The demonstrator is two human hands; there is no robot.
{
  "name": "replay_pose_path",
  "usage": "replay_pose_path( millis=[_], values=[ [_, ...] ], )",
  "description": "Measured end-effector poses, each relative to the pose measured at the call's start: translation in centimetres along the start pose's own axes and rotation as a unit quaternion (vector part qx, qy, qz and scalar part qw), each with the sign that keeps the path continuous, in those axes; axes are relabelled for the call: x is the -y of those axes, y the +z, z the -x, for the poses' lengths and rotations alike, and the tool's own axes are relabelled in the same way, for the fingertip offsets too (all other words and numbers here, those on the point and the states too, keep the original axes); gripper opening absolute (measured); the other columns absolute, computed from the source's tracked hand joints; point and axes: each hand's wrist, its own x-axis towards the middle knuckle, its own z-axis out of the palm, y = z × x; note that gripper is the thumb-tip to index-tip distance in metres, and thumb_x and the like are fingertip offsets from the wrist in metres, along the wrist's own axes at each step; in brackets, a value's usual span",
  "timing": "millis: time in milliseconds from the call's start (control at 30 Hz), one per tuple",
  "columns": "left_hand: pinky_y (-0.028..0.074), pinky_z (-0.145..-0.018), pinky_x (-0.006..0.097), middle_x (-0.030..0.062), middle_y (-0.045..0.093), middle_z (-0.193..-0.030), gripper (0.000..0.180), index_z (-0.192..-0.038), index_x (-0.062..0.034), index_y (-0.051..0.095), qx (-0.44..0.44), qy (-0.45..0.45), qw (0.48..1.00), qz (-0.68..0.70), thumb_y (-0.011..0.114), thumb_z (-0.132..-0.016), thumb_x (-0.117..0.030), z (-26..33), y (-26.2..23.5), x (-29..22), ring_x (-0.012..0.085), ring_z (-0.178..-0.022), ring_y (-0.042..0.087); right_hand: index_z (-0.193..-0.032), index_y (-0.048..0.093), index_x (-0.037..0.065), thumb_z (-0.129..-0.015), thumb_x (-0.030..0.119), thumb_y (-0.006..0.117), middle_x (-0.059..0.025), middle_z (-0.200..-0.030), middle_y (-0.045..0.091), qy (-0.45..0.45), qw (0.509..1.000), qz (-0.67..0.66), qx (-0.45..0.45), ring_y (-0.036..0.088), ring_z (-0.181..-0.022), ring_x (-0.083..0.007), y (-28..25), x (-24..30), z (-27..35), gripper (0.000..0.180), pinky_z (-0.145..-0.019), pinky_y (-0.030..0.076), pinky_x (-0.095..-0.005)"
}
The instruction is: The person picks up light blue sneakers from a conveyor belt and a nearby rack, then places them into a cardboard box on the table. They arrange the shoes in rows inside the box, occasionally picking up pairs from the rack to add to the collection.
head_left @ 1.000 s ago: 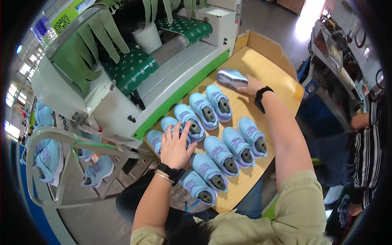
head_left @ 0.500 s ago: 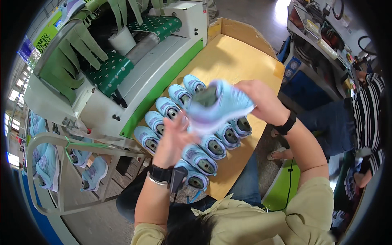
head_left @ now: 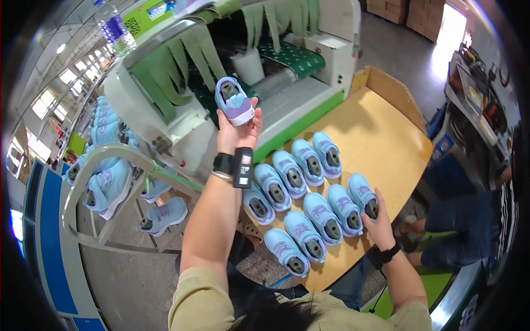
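My left hand [head_left: 238, 132] is raised at the mouth of the machine, its fingers wrapped round a light blue and purple sneaker [head_left: 234, 103] from below. A dark last fills the sneaker's opening. Down at the right edge of the wooden table [head_left: 381, 135], my right hand [head_left: 380, 226] has its thumb and fingers around the heel of another light blue sneaker [head_left: 360, 190], which rests on the tabletop. This one ends the near row. Several matching sneakers [head_left: 298, 226] stand beside it in two slanting rows, heels toward me, with dark lasts inside.
Beyond my left hand is a white machine with hanging green strips [head_left: 165, 71] and a dotted green conveyor belt [head_left: 292, 58]. A metal rack [head_left: 74, 220] carrying more blue sneakers stands left. A cardboard rim [head_left: 395, 91] edges the table's far end. Another person [head_left: 464, 220] is at right.
The sneaker that my right hand held has passed to my left hand, which has moved up to the machine. My right hand has dropped to a sneaker on the table. The view has turned.
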Motion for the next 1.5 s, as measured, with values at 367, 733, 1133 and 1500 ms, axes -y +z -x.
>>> replay_pose_path(
  millis=[367, 733, 1133, 1500],
  values=[
    [0.039, -0.121, 0.054, 0.0221, 0.044, -0.156, 0.061, -0.151, -0.0003, 0.040, -0.025, 0.027, 0.999, -0.001, 0.034, -0.112, -0.047, 0.4, -0.6, -0.7, 0.0420, -0.148, 0.040, -0.151, 0.041, 0.007, -0.093, 0.010, 0.067, -0.0132, -0.131, 0.061, -0.305, 0.940, -0.035, -0.146, 0.064, -0.116, -0.0263, -2.2, 13.6, -22.2, 0.064, -0.101, 0.051, -0.0373],
    [0.030, -0.117, 0.064, 0.0187, 0.025, -0.169, 0.081, -0.160, -0.0079, 0.033, 0.163, -0.013, 0.536, -0.828, 0.061, -0.099, -0.054, 14.7, -2.6, 8.8, 0.0398, -0.150, 0.036, -0.156, 0.043, 0.039, -0.090, 0.003, 0.066, -0.0377, -0.159, 0.030, -0.262, 0.947, 0.173, -0.071, 0.053, -0.128, -0.0544, 10.6, 17.9, -40.5, 0.078, -0.109, 0.046, -0.0501],
    [0.025, -0.116, 0.070, 0.0160, 0.022, -0.171, 0.085, -0.158, -0.0110, 0.039, 0.131, 0.076, 0.332, -0.931, 0.068, -0.090, -0.052, 15.2, -7.5, 12.1, 0.0411, -0.156, 0.019, -0.142, 0.061, 0.015, -0.092, 0.027, 0.075, -0.0265, -0.161, 0.031, -0.026, 0.957, 0.077, 0.278, 0.034, -0.148, -0.0428, 0.0, 1.7, -1.1, 0.054, -0.122, 0.031, -0.0480],
    [0.020, -0.118, 0.069, 0.0147, 0.028, -0.169, 0.079, -0.151, -0.0124, 0.051, 0.111, 0.117, 0.362, -0.918, 0.075, -0.084, -0.048, 15.3, -7.7, 12.2, 0.0416, -0.156, 0.020, -0.128, 0.068, 0.010, -0.093, 0.026, 0.075, -0.0216, -0.146, 0.050, -0.114, 0.986, 0.115, 0.049, 0.048, -0.134, -0.0429, 4.4, 2.0, 0.5, 0.039, -0.112, 0.040, -0.0483]
  ],
)
